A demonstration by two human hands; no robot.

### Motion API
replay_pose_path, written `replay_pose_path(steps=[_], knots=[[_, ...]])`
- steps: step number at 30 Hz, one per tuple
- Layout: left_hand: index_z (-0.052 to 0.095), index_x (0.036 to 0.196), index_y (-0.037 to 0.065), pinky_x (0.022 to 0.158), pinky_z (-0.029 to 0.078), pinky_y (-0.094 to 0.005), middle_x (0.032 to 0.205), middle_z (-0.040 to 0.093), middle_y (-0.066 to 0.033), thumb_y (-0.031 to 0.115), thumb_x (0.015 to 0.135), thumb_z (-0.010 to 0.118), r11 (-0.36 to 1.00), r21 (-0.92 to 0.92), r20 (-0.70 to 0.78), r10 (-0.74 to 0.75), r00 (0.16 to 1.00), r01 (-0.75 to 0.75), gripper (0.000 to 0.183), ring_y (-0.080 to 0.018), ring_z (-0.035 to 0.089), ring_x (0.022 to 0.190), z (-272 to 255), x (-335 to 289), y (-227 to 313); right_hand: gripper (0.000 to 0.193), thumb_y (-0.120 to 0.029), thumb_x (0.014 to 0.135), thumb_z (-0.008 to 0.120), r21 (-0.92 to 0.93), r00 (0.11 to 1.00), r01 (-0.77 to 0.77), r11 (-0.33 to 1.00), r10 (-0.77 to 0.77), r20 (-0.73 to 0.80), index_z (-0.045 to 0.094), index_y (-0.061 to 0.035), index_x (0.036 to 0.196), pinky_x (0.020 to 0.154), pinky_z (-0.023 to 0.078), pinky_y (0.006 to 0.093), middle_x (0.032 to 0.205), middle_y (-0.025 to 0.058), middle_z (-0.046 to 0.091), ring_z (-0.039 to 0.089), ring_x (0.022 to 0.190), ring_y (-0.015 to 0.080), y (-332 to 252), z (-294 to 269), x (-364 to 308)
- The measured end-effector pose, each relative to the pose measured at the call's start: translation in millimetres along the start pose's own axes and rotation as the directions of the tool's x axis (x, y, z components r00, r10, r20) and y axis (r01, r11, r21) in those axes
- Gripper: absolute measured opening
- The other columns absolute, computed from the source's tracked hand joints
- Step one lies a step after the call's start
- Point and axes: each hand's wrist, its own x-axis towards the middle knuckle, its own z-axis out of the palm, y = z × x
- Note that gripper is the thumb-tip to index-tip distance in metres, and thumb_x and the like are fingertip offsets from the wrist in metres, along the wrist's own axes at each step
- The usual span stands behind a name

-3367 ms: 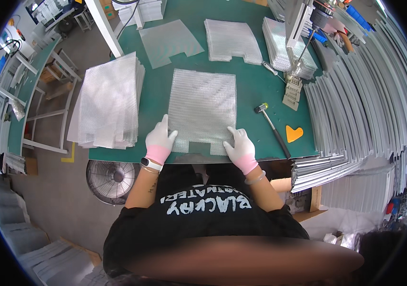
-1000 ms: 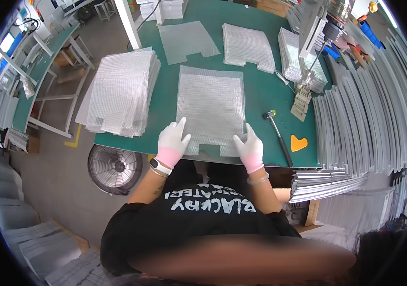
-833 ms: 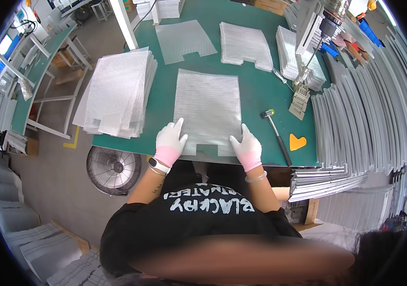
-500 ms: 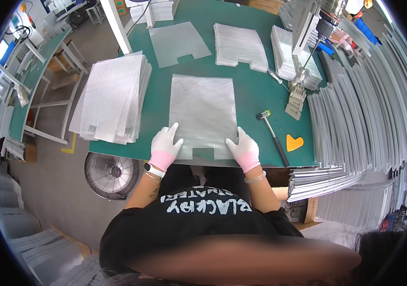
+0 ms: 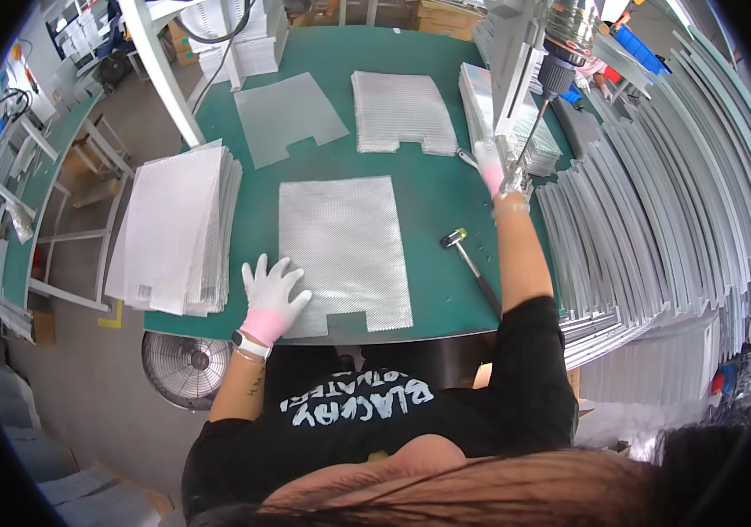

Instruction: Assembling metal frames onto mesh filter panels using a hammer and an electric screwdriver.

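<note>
Moved right hand [image 5: 489, 165] off notched mesh sheet [image 5: 342, 246], up beside drill [image 5: 557, 76]; can't tell grip. Spread left hand [image 5: 272, 292] over left edge of sheet lying on green table [image 5: 428, 202]. See fan [image 5: 186, 369] on grey floor [image 5: 120, 378].

Round dark wire-caged fan [image 5: 186, 364] on grey floor [image 5: 120, 382], below near-left corner of green tabletop [image 5: 331, 53]; black-handled hammer with yellow-green tip [image 5: 474, 270] lying on right part of tabletop; long grey strips [image 5: 648, 193] packed in row along right side; white-framed green side table [image 5: 19, 263] well apart at left; brown cardboard boxes [image 5: 447, 19] beyond far edge
</note>
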Motion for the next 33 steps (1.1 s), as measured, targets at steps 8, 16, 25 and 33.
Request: replay_pose_path(steps=[8, 16, 25, 33], knots=[[0.059, 0.133, 0.008, 0.113, 0.014, -0.0685, 0.150, 0.036, -0.0258, 0.035, 0.079, 0.073, 0.992, 0.040, -0.295, -0.101, 0.950, 0.118, 0.062, -0.0519, 0.027, 0.138, -25, -26, 36, 0.070, -0.054, 0.078, 0.071, -0.175, 0.834, -0.464, 0.868, 0.495, 0.243, 0.065, -0.0001, 0.122, 0.096, 0.053, 0.0436, 0.120, 0.0283, 0.065, 0.065, 0.113, 0.0395, 36, 20, 84], [0.051, 0.137, 0.003, 0.113, 0.013, -0.0685, 0.152, 0.028, -0.0295, 0.031, 0.079, 0.072, 0.992, -0.041, -0.321, -0.129, 0.938, 0.123, 0.068, -0.0537, 0.022, 0.140, -22, -67, 31, 0.085, -0.056, 0.073, 0.074, -0.022, 0.958, -0.278, 0.960, 0.279, 0.061, 0.058, 0.0062, 0.129, 0.103, 0.047, 0.0422, 0.125, 0.0321, 0.061, 0.059, 0.122, 0.0405, 85, 19, 101], [0.048, 0.138, 0.002, 0.117, 0.014, -0.0622, 0.153, 0.030, -0.0279, 0.019, 0.076, 0.075, 0.982, -0.190, -0.380, -0.060, 0.923, -0.014, 0.069, -0.0514, 0.023, 0.141, -20, -77, 49, 0.069, -0.030, 0.085, 0.076, 0.860, 0.923, -0.128, 0.493, 0.376, -0.078, 0.052, 0.0107, 0.135, 0.107, 0.040, 0.0326, 0.124, 0.0183, 0.064, 0.058, 0.120, 0.0248, 21, -35, 62], [0.048, 0.138, -0.005, 0.111, 0.039, -0.0431, 0.132, 0.059, -0.0200, 0.018, 0.095, 0.059, 0.159, -0.982, -0.069, 0.205, 0.976, -0.103, 0.050, -0.0326, 0.052, 0.129, -21, -40, 74, 0.079, -0.020, 0.094, 0.066, 0.984, 0.993, 0.093, 0.153, 0.063, -0.103, 0.019, 0.0018, 0.154, 0.117, 0.033, 0.0452, 0.152, 0.0215, 0.035, 0.041, 0.139, 0.0334, -146, -86, -164]])
